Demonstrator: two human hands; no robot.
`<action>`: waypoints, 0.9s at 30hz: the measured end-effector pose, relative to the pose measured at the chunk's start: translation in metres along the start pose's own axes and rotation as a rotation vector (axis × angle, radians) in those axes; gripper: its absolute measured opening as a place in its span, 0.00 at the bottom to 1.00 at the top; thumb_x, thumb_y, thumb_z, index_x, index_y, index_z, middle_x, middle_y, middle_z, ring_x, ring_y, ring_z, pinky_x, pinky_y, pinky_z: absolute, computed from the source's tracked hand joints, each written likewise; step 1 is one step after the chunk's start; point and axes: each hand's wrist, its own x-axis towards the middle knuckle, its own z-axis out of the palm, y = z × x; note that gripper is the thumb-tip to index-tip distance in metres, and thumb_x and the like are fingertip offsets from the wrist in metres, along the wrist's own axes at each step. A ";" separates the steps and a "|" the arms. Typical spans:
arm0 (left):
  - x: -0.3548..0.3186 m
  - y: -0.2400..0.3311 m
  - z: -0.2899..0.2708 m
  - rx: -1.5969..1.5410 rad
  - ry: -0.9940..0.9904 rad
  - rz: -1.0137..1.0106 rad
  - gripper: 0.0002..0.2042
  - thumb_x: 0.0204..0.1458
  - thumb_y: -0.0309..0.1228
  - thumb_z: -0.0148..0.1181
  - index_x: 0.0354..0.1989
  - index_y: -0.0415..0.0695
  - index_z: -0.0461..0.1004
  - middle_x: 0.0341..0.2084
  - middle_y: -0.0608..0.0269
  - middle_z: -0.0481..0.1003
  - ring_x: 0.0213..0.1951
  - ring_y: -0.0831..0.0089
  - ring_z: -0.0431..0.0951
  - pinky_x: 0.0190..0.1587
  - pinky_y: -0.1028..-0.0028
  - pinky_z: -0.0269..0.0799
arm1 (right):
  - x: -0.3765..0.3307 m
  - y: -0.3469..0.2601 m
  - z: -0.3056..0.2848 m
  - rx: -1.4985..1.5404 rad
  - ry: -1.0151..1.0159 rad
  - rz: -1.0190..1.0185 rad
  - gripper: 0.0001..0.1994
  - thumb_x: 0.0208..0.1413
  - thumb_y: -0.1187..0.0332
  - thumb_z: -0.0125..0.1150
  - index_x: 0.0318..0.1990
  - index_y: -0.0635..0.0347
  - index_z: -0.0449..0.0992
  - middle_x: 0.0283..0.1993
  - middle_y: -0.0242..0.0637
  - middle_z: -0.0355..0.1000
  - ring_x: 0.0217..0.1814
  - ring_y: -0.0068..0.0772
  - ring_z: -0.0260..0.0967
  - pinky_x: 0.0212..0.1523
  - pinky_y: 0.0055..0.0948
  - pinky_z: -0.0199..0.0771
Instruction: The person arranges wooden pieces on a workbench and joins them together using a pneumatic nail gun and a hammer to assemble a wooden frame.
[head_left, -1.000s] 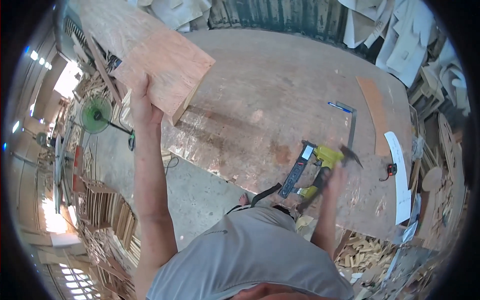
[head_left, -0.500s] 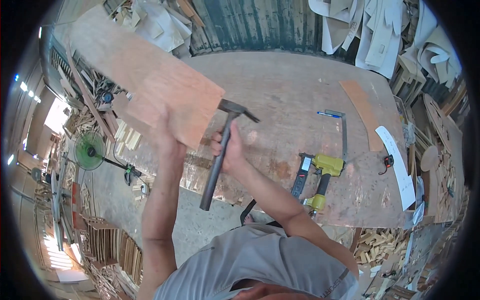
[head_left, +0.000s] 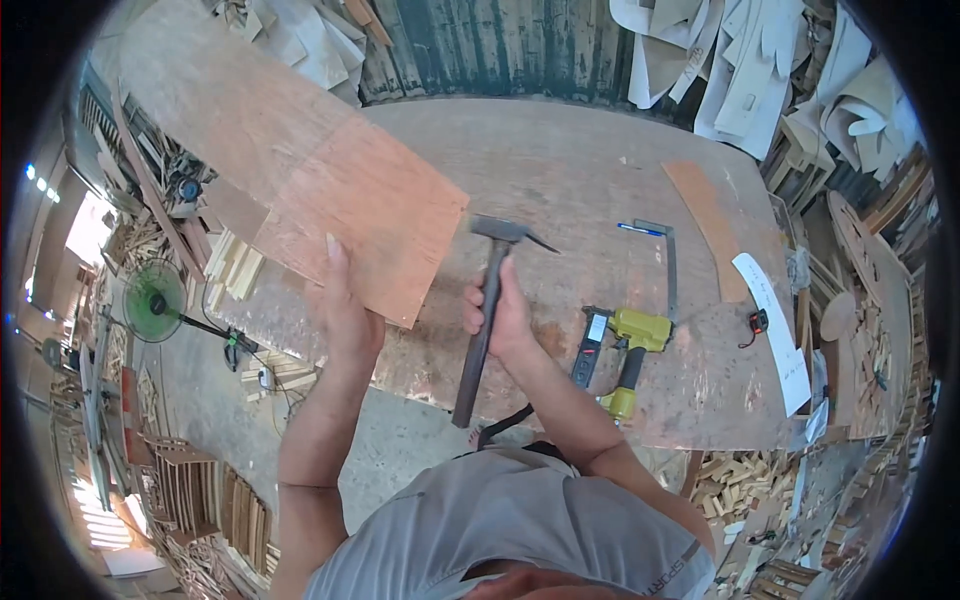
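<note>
My left hand [head_left: 350, 315] grips a long plywood panel [head_left: 360, 200] by its near edge, thumb lying on the upper face. The panel is raised over the left side of the workbench, tilted, its far end reaching to the upper left. In my right hand [head_left: 510, 315] is a claw hammer [head_left: 476, 370], fingers wrapped round the dark handle. Its head points up and away from me, just right of the panel's right corner, with a small gap between them. The fingers of my left hand are partly hidden beneath the panel.
The workbench [head_left: 560, 160] bears a yellow nail gun [head_left: 645, 328], a black power strip [head_left: 588, 352], a metal square [head_left: 671, 275], a blue pen [head_left: 640, 229], a curved plywood strip [head_left: 708, 220], a white template [head_left: 772, 325] and a tape measure [head_left: 758, 321]. A green fan [head_left: 155, 300] stands left.
The hammer has swung right and a little nearer me, from against the panel's edge to apart from it. The panel has shifted slightly right and toward me. Both grips stay the same.
</note>
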 end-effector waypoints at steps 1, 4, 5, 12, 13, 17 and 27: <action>-0.001 -0.001 0.002 -0.008 0.004 -0.004 0.22 0.59 0.34 0.43 0.58 0.36 0.53 0.53 0.54 0.62 0.53 0.62 0.66 0.55 0.65 0.64 | -0.004 -0.002 -0.006 0.031 0.062 -0.040 0.26 0.54 0.36 0.38 0.30 0.51 0.64 0.21 0.27 0.59 0.15 0.23 0.55 0.13 0.23 0.55; -0.007 -0.013 0.015 -0.103 0.061 0.030 0.20 0.58 0.31 0.46 0.56 0.34 0.55 0.51 0.52 0.64 0.51 0.65 0.68 0.52 0.67 0.67 | -0.020 -0.019 -0.013 -0.027 0.163 -0.180 0.24 0.56 0.39 0.37 0.34 0.53 0.63 0.21 0.27 0.59 0.15 0.23 0.56 0.14 0.23 0.57; -0.011 -0.016 0.017 -0.095 0.059 -0.012 0.20 0.58 0.30 0.46 0.56 0.35 0.55 0.51 0.53 0.64 0.52 0.66 0.67 0.53 0.67 0.66 | -0.025 -0.026 -0.012 -0.031 0.170 -0.179 0.24 0.56 0.39 0.37 0.34 0.53 0.63 0.21 0.27 0.59 0.15 0.23 0.56 0.14 0.23 0.57; -0.029 -0.049 0.026 -0.068 0.036 -0.017 0.22 0.57 0.32 0.48 0.58 0.36 0.54 0.52 0.55 0.63 0.53 0.66 0.65 0.54 0.67 0.64 | -0.039 -0.041 -0.016 -0.550 0.312 -0.717 0.18 0.61 0.52 0.39 0.34 0.60 0.62 0.21 0.30 0.61 0.14 0.23 0.59 0.13 0.24 0.60; -0.029 -0.053 0.030 -0.069 0.041 -0.022 0.22 0.57 0.32 0.48 0.58 0.36 0.54 0.52 0.55 0.63 0.53 0.66 0.65 0.54 0.67 0.64 | -0.036 -0.051 -0.018 -0.836 0.313 -0.525 0.17 0.61 0.53 0.39 0.32 0.59 0.62 0.20 0.30 0.60 0.13 0.23 0.59 0.13 0.24 0.60; -0.029 -0.082 0.014 0.046 0.137 -0.160 0.18 0.56 0.32 0.50 0.54 0.37 0.61 0.46 0.58 0.69 0.45 0.74 0.70 0.49 0.73 0.66 | -0.024 -0.068 -0.069 -1.193 0.423 -0.294 0.17 0.61 0.55 0.41 0.25 0.56 0.65 0.17 0.26 0.59 0.13 0.19 0.57 0.12 0.22 0.58; -0.117 -0.216 -0.009 0.217 -0.063 -0.199 0.17 0.56 0.30 0.50 0.52 0.38 0.63 0.42 0.61 0.69 0.47 0.73 0.66 0.52 0.73 0.60 | -0.204 -0.130 -0.275 -1.820 1.226 -0.200 0.22 0.50 0.52 0.56 0.32 0.67 0.75 0.29 0.52 0.73 0.30 0.52 0.71 0.29 0.45 0.68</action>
